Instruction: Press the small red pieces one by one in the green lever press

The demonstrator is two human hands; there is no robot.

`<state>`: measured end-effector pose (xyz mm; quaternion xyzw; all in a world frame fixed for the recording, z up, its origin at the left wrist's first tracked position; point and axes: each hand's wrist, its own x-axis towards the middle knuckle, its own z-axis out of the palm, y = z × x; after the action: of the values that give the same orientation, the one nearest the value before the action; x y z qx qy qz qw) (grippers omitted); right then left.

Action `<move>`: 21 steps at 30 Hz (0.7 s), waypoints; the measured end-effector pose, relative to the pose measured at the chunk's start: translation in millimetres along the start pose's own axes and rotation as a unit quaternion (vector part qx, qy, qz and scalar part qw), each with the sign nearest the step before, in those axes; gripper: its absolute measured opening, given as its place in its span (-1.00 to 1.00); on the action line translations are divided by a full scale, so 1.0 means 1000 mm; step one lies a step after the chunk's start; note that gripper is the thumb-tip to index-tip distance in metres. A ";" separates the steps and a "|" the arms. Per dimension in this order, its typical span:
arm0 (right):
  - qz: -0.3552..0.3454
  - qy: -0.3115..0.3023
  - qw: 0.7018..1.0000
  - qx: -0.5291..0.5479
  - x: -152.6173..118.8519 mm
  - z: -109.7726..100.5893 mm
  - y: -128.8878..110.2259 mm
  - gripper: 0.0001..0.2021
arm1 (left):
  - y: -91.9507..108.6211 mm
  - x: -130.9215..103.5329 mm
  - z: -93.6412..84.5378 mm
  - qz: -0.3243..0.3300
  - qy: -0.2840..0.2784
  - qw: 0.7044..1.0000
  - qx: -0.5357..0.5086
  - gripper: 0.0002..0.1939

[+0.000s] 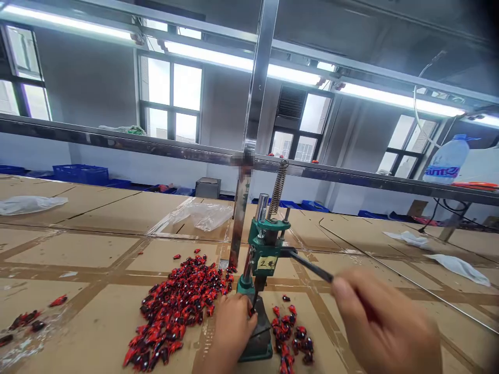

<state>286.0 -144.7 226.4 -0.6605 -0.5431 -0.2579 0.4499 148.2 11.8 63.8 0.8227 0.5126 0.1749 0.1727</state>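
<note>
The left hand's (230,327) thumb and fingers are closing together around a small red-and-black piece (251,313) — mostly hidden by the fingertips, so I can't tell which way its long axis is running. It is sitting right at the fingertips, beneath the slim upright rod (255,298) of the green press (262,246) and over its base (260,340); the left hand is much the nearer. The right hand (390,322) is curling round the outer end of the lever (314,267), which is slanting down toward it from the press.

Farther out, a big heap of red-and-black pieces (183,296) is spreading over the cardboard-covered desk (105,322), left of the press and trailing toward the near edge. A smaller cluster (286,332) is lying on the right of the base — clear plastic (208,214) is crumpling nearer the far edge.
</note>
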 end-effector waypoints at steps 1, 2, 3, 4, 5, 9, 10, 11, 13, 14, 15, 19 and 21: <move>-0.027 0.008 0.999 -0.020 0.034 -0.001 -0.002 -0.58 | 0.005 0.001 -0.001 -0.013 -0.001 1.000 0.006 -0.84; -0.037 0.012 0.999 -0.032 0.069 0.002 -0.004 -0.54 | 0.010 0.001 -0.001 -0.030 -0.005 1.000 0.009 -0.84; -0.040 -0.005 0.999 -0.035 0.103 0.009 -0.006 -0.52 | 0.014 0.001 0.000 -0.046 -0.013 0.999 0.008 -0.85; -0.033 -0.040 0.998 -0.034 0.133 0.018 -0.007 -0.53 | 0.017 0.000 0.001 -0.062 -0.027 0.998 0.006 -0.85; -0.024 -0.074 0.996 -0.032 0.159 0.029 -0.007 -0.54 | 0.019 -0.003 0.003 -0.074 -0.039 0.997 0.001 -0.82; -0.003 -0.119 0.992 -0.029 0.210 0.069 0.000 -0.63 | 0.000 -0.025 -0.002 -0.063 -0.009 0.998 -0.020 -0.72; 0.002 -0.118 0.993 -0.030 0.213 0.075 0.002 -0.65 | -0.011 -0.032 -0.008 -0.058 0.012 0.998 -0.002 -0.74; 0.006 -0.117 0.993 -0.031 0.214 0.078 0.004 -0.66 | -0.025 -0.039 -0.016 -0.058 0.029 0.997 0.029 -0.77; 0.010 -0.115 0.993 -0.029 0.212 0.081 0.006 -0.67 | -0.055 -0.049 -0.035 -0.077 0.040 0.988 0.129 -0.75; 0.010 -0.115 0.993 -0.027 0.212 0.080 0.007 -0.66 | -0.068 -0.053 -0.044 -0.099 0.026 0.980 0.171 -0.73; 0.011 -0.116 0.993 -0.025 0.211 0.080 0.007 -0.65 | -0.079 -0.055 -0.051 -0.123 0.010 0.971 0.206 -0.70; 0.015 -0.106 0.994 -0.020 0.211 0.078 0.007 -0.59 | -0.093 -0.055 -0.059 -0.170 -0.033 0.948 0.266 -0.73; 0.014 -0.101 0.995 -0.019 0.210 0.079 0.008 -0.58 | -0.090 -0.056 -0.054 -0.174 -0.051 0.946 0.269 -0.74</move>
<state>340.6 26.2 361.6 -0.6991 -0.5714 -0.1936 0.3837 28.9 4.2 63.2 0.7443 0.6664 -0.0441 -0.0014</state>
